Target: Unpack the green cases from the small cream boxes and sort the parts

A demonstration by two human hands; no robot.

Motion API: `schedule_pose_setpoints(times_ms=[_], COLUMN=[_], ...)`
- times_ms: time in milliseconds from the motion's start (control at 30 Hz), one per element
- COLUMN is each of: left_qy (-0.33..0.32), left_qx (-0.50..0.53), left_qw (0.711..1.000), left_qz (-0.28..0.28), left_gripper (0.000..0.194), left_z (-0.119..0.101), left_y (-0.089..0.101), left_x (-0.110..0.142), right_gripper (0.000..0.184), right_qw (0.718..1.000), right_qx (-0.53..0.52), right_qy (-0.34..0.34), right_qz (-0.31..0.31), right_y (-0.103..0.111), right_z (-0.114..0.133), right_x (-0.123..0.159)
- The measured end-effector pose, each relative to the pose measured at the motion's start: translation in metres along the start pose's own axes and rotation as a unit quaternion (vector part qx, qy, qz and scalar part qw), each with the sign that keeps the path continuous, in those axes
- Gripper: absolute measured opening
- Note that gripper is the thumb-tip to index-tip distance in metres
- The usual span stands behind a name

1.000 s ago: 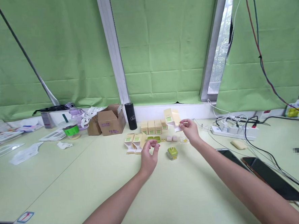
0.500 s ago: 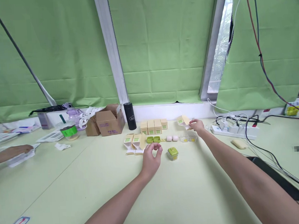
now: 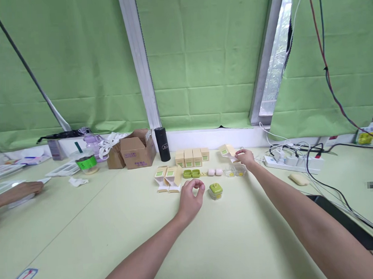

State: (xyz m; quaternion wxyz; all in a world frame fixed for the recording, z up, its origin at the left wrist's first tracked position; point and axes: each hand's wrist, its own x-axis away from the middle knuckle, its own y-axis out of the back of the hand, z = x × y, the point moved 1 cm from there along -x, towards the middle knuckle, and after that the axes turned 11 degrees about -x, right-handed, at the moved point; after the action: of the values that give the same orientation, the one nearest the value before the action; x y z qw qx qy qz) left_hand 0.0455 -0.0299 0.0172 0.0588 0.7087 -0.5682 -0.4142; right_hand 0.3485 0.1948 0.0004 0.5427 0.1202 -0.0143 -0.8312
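My right hand (image 3: 245,157) reaches far across the table and grips a small open cream carton with a green label (image 3: 226,150), tilted just above the tabletop. My left hand (image 3: 191,197) hovers near the table with thumb and forefinger pinched in a ring; what it holds, if anything, is too small to see. Just right of it sits a little clear box with a green lid (image 3: 215,191). Beyond lie two folded cartons (image 3: 168,178), two green pieces (image 3: 191,173), two pale pink pieces (image 3: 214,172) and a row of upright cream boxes (image 3: 191,157).
A black flask (image 3: 162,144) and brown cardboard boxes (image 3: 137,149) stand at the back. A power strip with tangled cables (image 3: 293,161) lies right, a dark tablet (image 3: 350,227) nearer. Another person's hand (image 3: 17,192) rests at the far left beside a cup (image 3: 86,161).
My right hand carried the open carton from up in the air down and to the right, close to the table. My left hand closed into a pinch. The other person's hand came into view.
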Motion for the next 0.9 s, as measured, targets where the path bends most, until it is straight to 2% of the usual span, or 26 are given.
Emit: schedule_pose_setpoints(times_ms=[167,600,733,900], left_qy=[0.001,0.001,0.002,-0.005], left_qx=[-0.006,-0.031,-0.039,-0.052], left_qw=[1.0,0.999,0.999,0.998], left_qz=[0.006,0.015,0.02,0.019], left_gripper=[0.015,0.014,0.011,0.011], left_z=[-0.001,0.0,0.001,0.001], left_y=[-0.001,-0.004,-0.006,-0.006], left_x=[0.0,0.0,0.001,0.002], right_gripper=[0.018,0.021,0.015,0.033], right_qw=[0.998,0.994,0.993,0.993], right_qx=[0.037,0.098,0.094,0.078], right_qy=[-0.045,-0.036,-0.049,-0.063], right_qz=[0.024,0.037,0.047,0.069], right_y=[0.002,0.006,0.005,0.007], right_z=[-0.003,-0.005,-0.003,0.002], right_x=[0.005,0.005,0.008,0.013])
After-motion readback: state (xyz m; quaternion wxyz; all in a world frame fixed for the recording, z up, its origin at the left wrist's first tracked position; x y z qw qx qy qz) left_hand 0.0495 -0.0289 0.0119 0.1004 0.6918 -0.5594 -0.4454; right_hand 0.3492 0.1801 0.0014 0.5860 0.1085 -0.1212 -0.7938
